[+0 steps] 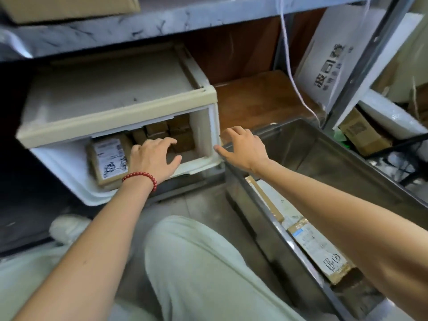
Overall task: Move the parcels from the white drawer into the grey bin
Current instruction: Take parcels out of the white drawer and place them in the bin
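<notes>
The white drawer (69, 167) is pulled out of its cream unit at the left. Inside lie a labelled cardboard parcel (108, 158) at the front left and several small brown parcels (176, 133) further back. My left hand (152, 158), with a red bead bracelet on the wrist, hovers over the drawer, fingers spread and holding nothing. My right hand (243, 147) is open between the drawer's right corner and the grey bin (254, 218). The bin stands at the right and holds a flat labelled parcel (317, 249).
A cream drawer unit top (111, 89) sits under a marbled shelf (162, 17). Behind the bin are a brown wooden board (259, 98), a white cord (294, 72), a white printed box (328, 54) and a metal rack post (361, 63). My knee (196, 262) is in front.
</notes>
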